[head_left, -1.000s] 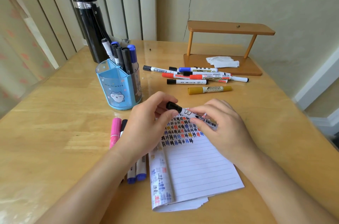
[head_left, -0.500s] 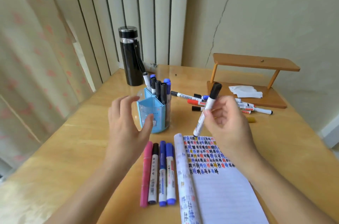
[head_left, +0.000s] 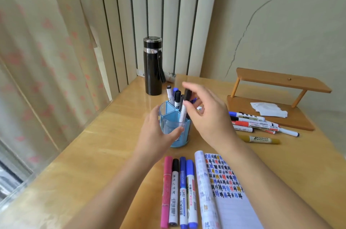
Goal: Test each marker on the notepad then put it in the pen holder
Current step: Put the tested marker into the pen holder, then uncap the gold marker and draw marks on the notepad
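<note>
Pinching 1 black-capped marker (head_left: 184,109), right hand (head_left: 209,119) holds it in pen holder (head_left: 169,125); left hand (head_left: 156,135) seemingly grips it.

A single wide camera rides on my head, looking forward and down across the table (head_left: 104,153) toward its far left corner. It sits close: my left hand (head_left: 157,131) and right hand (head_left: 209,116) fall mid-frame at arm's length.
</note>
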